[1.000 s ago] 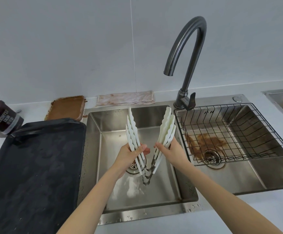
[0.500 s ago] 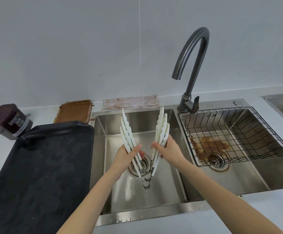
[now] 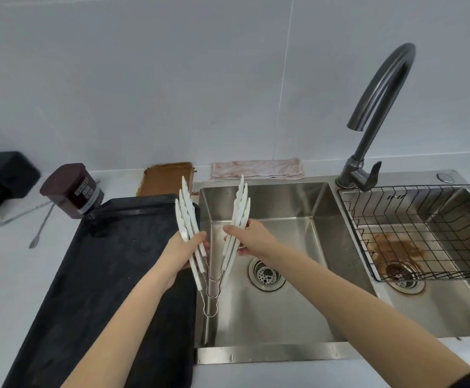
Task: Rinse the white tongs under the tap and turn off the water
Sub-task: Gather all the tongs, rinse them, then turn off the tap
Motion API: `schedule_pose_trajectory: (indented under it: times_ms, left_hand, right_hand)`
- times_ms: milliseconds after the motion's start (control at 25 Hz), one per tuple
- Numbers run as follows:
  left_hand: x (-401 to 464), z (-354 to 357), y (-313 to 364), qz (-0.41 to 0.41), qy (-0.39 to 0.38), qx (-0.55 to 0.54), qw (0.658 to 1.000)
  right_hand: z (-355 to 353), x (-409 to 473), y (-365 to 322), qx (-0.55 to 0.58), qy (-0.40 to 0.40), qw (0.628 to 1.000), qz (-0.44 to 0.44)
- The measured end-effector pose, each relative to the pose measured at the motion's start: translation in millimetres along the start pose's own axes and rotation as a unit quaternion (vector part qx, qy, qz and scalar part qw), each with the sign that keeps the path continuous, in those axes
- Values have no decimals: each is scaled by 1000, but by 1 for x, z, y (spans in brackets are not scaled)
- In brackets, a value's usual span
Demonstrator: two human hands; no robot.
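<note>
Several white tongs (image 3: 186, 208) with wavy tips and metal wire loops at the bottom stand upright in a V, spread apart over the left edge of the left sink basin (image 3: 284, 312). My left hand (image 3: 183, 247) grips the left arms and my right hand (image 3: 249, 238) grips the right arms (image 3: 240, 203). The dark curved tap (image 3: 379, 96) stands at the back right between the two basins, its lever (image 3: 372, 175) at the base. No water runs from the spout.
A black baking tray (image 3: 96, 275) lies left of the sink. Behind it sit a brown jar (image 3: 72, 190), a brown-smeared board (image 3: 168, 177) and a stained cloth (image 3: 257, 169). A wire rack (image 3: 424, 233) sits over the stained right basin. Metal utensils (image 3: 40, 225) lie far left.
Both hands carried the tongs leftward from the middle of the left basin to its left edge, beside the black tray. The view shifted left too.
</note>
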State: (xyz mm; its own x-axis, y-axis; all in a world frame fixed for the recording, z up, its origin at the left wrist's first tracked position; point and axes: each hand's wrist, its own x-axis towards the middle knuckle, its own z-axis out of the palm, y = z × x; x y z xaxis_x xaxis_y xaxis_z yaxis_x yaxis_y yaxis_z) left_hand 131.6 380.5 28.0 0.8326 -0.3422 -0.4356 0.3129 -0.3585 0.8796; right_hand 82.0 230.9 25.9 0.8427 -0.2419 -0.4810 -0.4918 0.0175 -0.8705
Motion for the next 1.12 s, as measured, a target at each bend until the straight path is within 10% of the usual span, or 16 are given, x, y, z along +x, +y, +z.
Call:
schedule_pose_trajectory:
  times_ms: [680, 1120]
  left_hand:
    - [45, -82, -61, -123, 125, 78, 981]
    - [47, -78, -68, -110, 189, 255, 942]
  right_hand:
    - [103, 48, -11, 12, -77, 984, 158]
    - [119, 47, -16, -146, -58, 982, 109]
